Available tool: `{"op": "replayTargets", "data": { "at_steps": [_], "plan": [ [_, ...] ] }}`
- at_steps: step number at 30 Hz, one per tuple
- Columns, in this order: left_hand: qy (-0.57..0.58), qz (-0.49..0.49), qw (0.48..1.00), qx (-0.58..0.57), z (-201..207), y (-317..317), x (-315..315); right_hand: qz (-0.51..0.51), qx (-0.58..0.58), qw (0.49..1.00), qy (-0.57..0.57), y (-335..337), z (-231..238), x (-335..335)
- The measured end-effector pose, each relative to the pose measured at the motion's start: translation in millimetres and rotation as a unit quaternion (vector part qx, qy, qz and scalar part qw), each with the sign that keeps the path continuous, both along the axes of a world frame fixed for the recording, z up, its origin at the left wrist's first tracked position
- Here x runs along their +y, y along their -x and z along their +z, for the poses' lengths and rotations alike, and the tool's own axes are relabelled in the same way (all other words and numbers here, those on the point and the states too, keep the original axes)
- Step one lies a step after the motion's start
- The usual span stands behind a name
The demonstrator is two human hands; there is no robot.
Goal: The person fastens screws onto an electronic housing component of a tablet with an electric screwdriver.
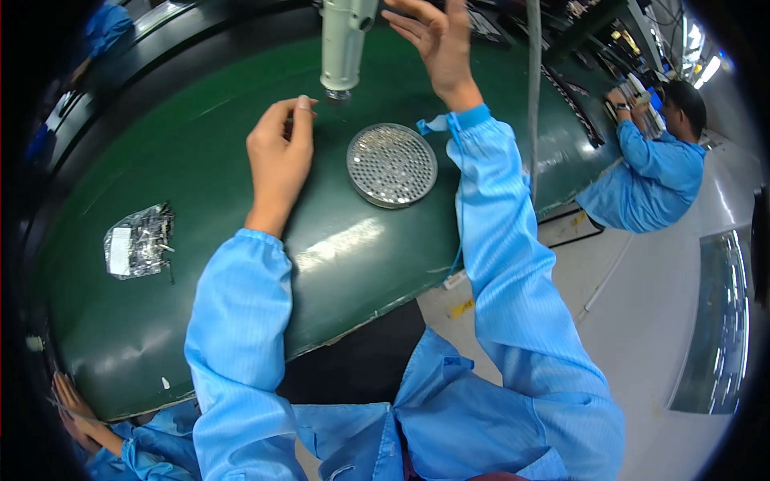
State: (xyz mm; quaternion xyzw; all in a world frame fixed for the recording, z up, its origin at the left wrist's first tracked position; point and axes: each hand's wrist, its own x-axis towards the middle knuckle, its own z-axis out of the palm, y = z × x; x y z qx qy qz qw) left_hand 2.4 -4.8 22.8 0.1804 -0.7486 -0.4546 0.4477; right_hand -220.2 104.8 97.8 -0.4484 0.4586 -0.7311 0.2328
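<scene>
A pale green electric screwdriver (pixel 342 44) hangs upright over the green table, its tip pointing down. My left hand (pixel 281 152) is just left of that tip, thumb and forefinger pinched together; whatever they hold, if anything, is too small to make out. Raised to the right of the screwdriver, my right hand (pixel 441 52) has its fingers spread and holds nothing I can see. Between my forearms lies a round, grey tray full of small holes (pixel 392 165), with tiny shiny metal pieces over its surface. A blue wrist strap (pixel 437 123) circles my right wrist.
On the left of the green table (pixel 216 160) lies a clear plastic bag (pixel 138 243) of small black parts. A grey pole (pixel 534 88) stands right of my right arm. One co-worker (pixel 654 160) sits at the right; another person's hands (pixel 84 413) rest at the lower left edge.
</scene>
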Motion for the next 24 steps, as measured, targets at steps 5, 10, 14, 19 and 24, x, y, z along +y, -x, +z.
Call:
{"op": "replayTargets", "data": {
  "at_steps": [5, 10, 14, 19, 24],
  "plan": [
    [-0.012, 0.0, 1.0, 0.009, -2, -2, 1, -0.104, 0.306, 0.94, -0.112, -87, 49, -21],
    [-0.044, 0.005, 0.999, 0.004, -1, -3, 2, -0.058, 0.166, 0.983, -0.044, -101, 40, -46],
    [-0.067, 0.004, 0.998, -0.002, 2, -2, -1, -0.017, 0.13, 0.985, -0.109, -98, 38, -47],
    [-0.126, -0.007, 0.992, -0.002, 10, -3, -8, -0.041, 0.121, 0.988, -0.082, -86, 46, -40],
    [-0.17, -0.017, 0.985, -0.012, 12, -8, -1, -0.064, 0.043, 0.997, -0.025, -72, 41, -11]
  ]
}}
